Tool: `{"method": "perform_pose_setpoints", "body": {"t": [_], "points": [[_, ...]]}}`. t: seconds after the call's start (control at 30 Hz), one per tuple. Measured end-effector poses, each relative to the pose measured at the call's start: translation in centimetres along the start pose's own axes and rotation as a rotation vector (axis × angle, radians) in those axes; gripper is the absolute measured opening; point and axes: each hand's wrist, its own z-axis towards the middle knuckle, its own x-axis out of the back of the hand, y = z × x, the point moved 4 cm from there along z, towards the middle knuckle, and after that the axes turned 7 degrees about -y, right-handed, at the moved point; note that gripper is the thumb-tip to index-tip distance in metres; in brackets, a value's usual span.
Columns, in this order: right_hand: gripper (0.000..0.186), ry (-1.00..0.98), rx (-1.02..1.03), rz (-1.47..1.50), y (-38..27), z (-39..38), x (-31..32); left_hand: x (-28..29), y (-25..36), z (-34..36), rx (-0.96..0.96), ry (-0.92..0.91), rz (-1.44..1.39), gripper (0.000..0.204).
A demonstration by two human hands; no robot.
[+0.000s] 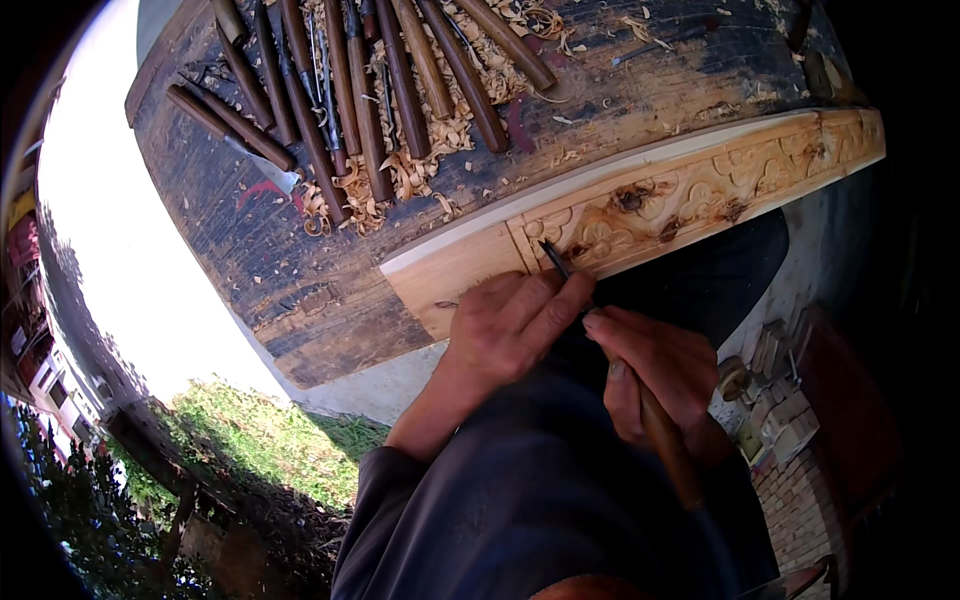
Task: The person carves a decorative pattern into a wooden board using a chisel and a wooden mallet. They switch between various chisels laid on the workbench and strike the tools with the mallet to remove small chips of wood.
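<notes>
A long wooden board (455, 272) with a carved floral relief lies along the near edge of the worn bench. My right hand (660, 370) is wrapped round the brown wooden handle of a carving chisel (668, 440). Its dark metal blade slants up to the left, and the tip meets the carving beside the grooved border lines. My left hand (515, 325) rests at the board's near edge, its fingers closed round the blade just behind the tip. Part of the blade is hidden under those fingers. Dark knots mark the carved part of the board.
Several wooden-handled carving tools (365, 120) lie side by side on the bench (330, 325) beyond the board, among curled wood shavings (425, 175). Another slim tool (660, 42) lies at the far right. Stacked wooden blocks (785, 420) stand on the floor at lower right; grass shows at lower left.
</notes>
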Motion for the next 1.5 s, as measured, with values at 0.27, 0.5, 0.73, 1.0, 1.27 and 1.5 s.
{"method": "perform_pose_setpoints", "body": {"t": [0.27, 0.5, 0.73, 1.0, 1.27, 1.5], "points": [[0.035, -0.02, 0.044, -0.004, 0.5, 0.1, 0.2, -0.2, 0.0, 0.0, -0.006, 0.008, 0.008, 0.055], [0.036, -0.015, -0.001, -0.059, -0.8, 1.3, 0.5, 0.1, -0.1, 0.2, 0.011, 0.033, -0.016, 0.055], [0.036, -0.034, -0.006, -0.041, -0.7, 1.8, 0.4, -0.2, -0.3, 0.3, 0.006, 0.095, -0.024, 0.055], [0.041, 0.093, 0.206, -0.036, 3.5, -1.8, -2.0, -0.3, 0.2, 0.2, 0.002, 0.022, 0.046, 0.056], [0.046, 0.102, 0.09, -0.041, 1.6, -3.5, -2.1, 0.2, 0.7, -0.1, -0.086, 0.045, 0.136, 0.044], [0.04, 0.126, 0.112, -0.127, 0.3, -2.8, -3.0, 1.7, 0.1, -0.5, -0.073, -0.053, 0.063, 0.046]]}}
